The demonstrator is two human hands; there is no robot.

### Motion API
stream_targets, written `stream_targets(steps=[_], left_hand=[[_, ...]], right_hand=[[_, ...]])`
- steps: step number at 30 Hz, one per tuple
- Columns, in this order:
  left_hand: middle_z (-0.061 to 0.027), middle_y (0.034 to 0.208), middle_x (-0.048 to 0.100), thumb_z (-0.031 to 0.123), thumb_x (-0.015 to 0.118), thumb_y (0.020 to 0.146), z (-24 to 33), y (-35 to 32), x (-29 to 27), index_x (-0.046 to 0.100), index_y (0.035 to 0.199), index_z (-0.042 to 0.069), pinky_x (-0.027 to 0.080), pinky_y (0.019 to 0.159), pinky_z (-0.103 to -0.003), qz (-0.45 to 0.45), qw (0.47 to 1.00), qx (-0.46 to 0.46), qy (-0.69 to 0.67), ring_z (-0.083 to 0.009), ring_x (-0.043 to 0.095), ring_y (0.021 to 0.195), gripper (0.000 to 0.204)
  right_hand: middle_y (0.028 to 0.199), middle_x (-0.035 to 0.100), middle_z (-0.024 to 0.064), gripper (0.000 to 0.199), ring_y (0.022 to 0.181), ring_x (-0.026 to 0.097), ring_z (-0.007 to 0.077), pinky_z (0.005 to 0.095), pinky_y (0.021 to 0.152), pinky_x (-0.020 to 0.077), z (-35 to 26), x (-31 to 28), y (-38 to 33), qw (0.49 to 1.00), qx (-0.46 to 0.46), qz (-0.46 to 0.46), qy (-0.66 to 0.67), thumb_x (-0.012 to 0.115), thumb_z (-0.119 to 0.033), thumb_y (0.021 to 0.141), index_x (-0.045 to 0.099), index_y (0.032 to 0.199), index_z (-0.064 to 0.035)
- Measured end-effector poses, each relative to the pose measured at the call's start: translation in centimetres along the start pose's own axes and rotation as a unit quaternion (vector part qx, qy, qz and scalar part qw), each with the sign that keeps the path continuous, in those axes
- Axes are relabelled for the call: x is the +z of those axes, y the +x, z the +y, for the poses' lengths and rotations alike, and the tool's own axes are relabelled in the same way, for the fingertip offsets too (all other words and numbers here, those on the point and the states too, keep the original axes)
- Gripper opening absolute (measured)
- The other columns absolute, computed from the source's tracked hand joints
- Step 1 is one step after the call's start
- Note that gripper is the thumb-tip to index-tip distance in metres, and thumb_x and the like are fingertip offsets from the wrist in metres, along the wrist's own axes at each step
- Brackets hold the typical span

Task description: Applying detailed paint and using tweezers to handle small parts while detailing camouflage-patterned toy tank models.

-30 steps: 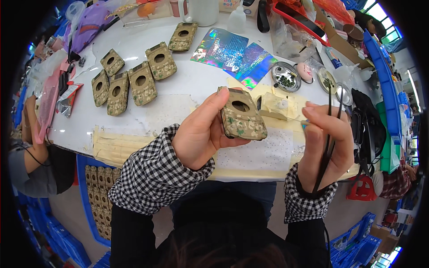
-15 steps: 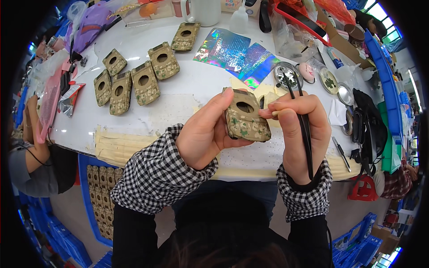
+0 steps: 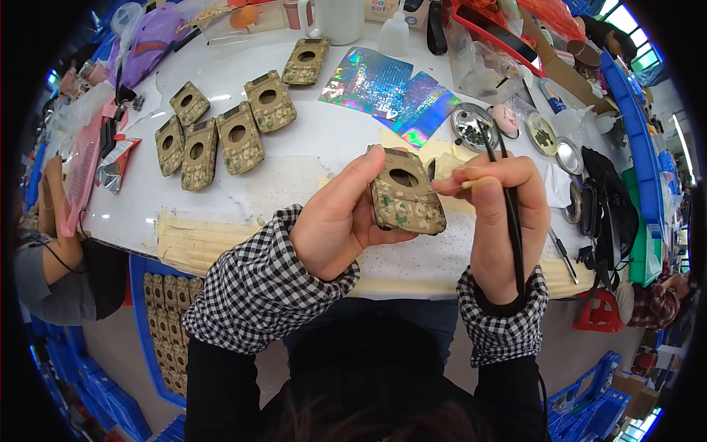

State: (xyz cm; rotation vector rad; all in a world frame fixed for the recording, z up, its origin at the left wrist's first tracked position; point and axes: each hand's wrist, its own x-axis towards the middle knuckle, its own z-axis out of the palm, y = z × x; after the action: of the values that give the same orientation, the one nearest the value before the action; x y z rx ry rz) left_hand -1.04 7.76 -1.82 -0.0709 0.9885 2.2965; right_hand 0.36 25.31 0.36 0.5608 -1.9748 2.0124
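My left hand (image 3: 331, 214) is closed around the sides of a camouflage model tank hull (image 3: 412, 208), tilted above the table, its round top opening facing up. In my right hand (image 3: 508, 195) are black tweezers (image 3: 514, 236) and a small pale yellow stick (image 3: 473, 183) with a very thin tip. Thumb and forefinger pinch the stick; the tweezers lie across the palm, points away from me. The thin tip is close to the hull's right side; whether it touches, I cannot tell. Several similar hulls (image 3: 239, 136) stand at the left on the table.
Beyond my hands lie shiny holographic sheets (image 3: 375, 85) and a round tin (image 3: 471, 121) with small dark parts. A white squeeze bottle (image 3: 395, 33) and a mug (image 3: 335, 20) stand farther back. A blue tray (image 3: 151, 339) of hulls sits below at the left.
My right hand has drawn slightly right, away from the hull, with the stick and tweezers; the stick's thin tip now shows. My left hand and the hull stay in place.
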Motion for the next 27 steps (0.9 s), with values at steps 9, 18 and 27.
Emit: stream_targets(steps=[9,18,27], left_hand=[[-0.0208,0.106,0.06,0.042,0.03,0.098,-0.1,0.0,0.0,0.04,0.131,0.004,0.058,0.072,-0.031,0.008,1.0,0.012,-0.022,-0.0281,0.066,0.09,0.05],[-0.0216,0.102,0.06,0.04,0.026,0.099,-0.1,-0.9,0.8,0.034,0.135,0.0,0.058,0.065,-0.029,0.054,0.995,0.045,-0.075,-0.0264,0.066,0.083,0.054],[-0.0251,0.093,0.059,0.046,0.023,0.098,-2.3,-3.2,1.7,0.022,0.14,-0.003,0.055,0.05,-0.028,0.112,0.981,0.122,-0.098,-0.0249,0.065,0.062,0.065]], right_hand=[[0.077,0.058,0.0098,0.008,0.07,0.057,0.0196,0.0271,0.063,0.0442,1.5,-4.5,0.1,0.89,-0.157,0.107,-0.415,0.066,0.0,0.079,0.059,0.084,0.0001],[0.089,0.061,0.0156,0.024,0.083,0.057,0.0312,0.0365,0.076,0.0448,0.6,-5.4,-0.5,0.881,-0.133,0.014,-0.454,0.063,-0.009,0.082,0.059,0.104,0.0006],[0.102,0.065,0.0169,0.027,0.093,0.064,0.0202,0.0265,0.085,0.046,-0.3,-9.8,-8.2,0.978,0.17,0.001,-0.123,0.062,0.001,0.084,0.057,0.11,0.0067]])
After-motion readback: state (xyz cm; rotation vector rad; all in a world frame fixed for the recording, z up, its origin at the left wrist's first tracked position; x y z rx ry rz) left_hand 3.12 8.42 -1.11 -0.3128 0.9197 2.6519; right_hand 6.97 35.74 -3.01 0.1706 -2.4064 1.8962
